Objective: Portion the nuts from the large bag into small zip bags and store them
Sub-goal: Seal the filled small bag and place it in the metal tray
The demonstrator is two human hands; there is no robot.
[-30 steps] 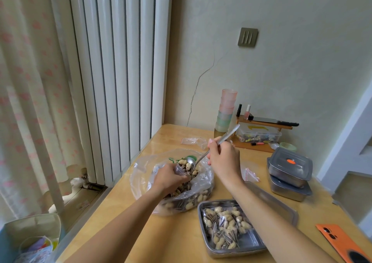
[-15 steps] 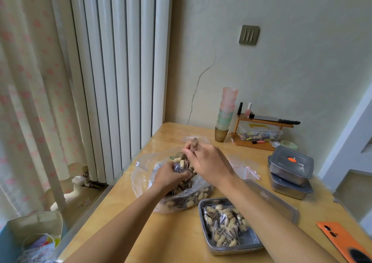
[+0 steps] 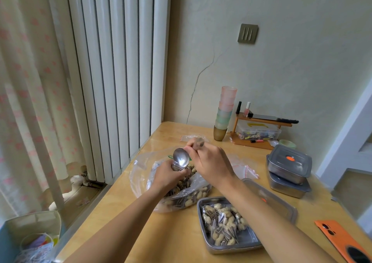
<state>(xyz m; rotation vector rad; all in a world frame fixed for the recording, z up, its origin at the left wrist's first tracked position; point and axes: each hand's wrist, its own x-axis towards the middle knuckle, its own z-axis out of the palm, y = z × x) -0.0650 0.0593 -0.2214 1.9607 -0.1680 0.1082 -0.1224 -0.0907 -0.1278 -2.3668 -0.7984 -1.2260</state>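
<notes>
On the wooden table [image 3: 181,242] the large bag [image 3: 187,194] of nuts lay open and slumped, with a steel tray [image 3: 202,225] just beside it that held already filled packets [image 3: 221,224]. The left hand [image 3: 170,176] hovered over the large bag, fingers curled round what looked like the mouth of 1 small zip bag [image 3: 177,167], though the plastic was mostly hidden. The right hand [image 3: 213,162] gripped the handle of a spoon [image 3: 181,159], whose bowl was tipped down against that grip and looked empty. To fill well, the left hand probably needed to hold the mouth wide and upright, directly above the large bag so that strays fell back in. The spoon's lip should sit inside the opening before tipping, and the zip track should stay free of shell bits.
</notes>
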